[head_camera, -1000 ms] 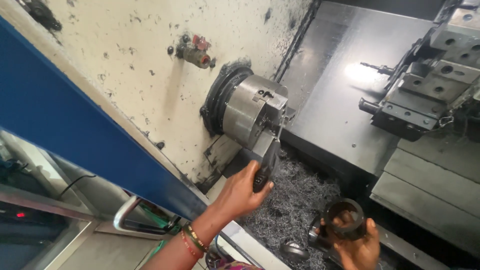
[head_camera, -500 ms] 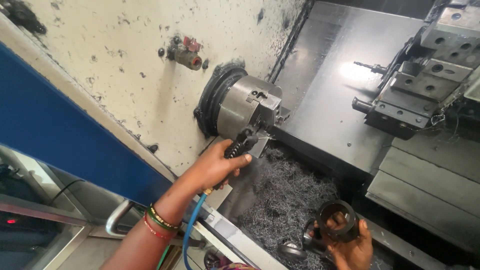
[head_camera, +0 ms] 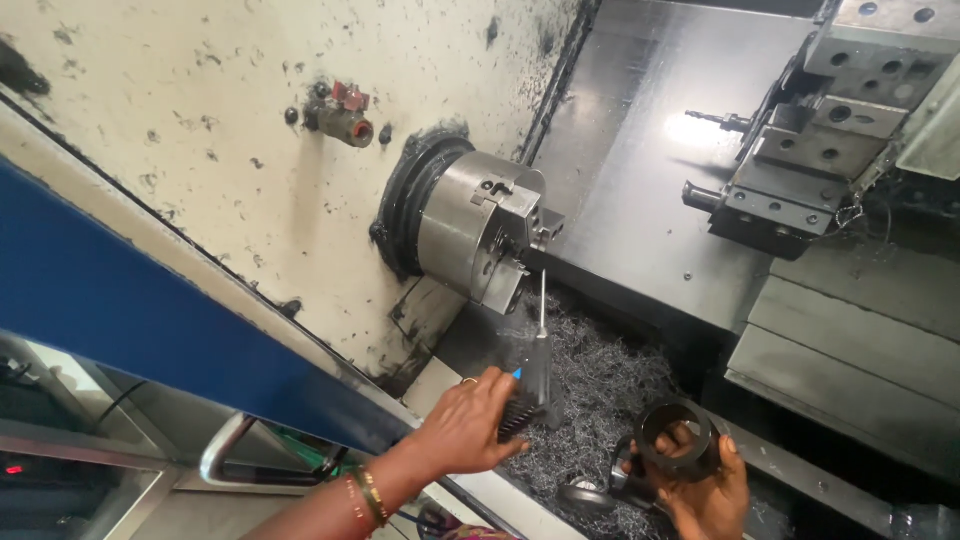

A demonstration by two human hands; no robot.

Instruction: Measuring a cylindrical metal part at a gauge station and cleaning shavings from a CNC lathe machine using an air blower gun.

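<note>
My left hand (head_camera: 470,425) grips a black air blow gun (head_camera: 535,375); its thin metal nozzle points up toward the lathe chuck (head_camera: 480,230). The steel chuck with its jaws sticks out of the speckled cream machine wall just above the nozzle tip. My right hand (head_camera: 705,490) holds a dark metal ring-shaped part (head_camera: 678,440) low at the right, over the chip bed.
A heap of grey metal shavings (head_camera: 600,390) fills the bed below the chuck. The tool turret (head_camera: 810,150) with several tools stands at the upper right. A blue machine door (head_camera: 120,310) with a handle (head_camera: 240,460) runs along the left. A small red valve (head_camera: 345,112) sits on the wall.
My left hand has drawn back down from the chuck with the blow gun, now holding it lower with the nozzle pointing up. The right hand keeps the ring in about the same place.
</note>
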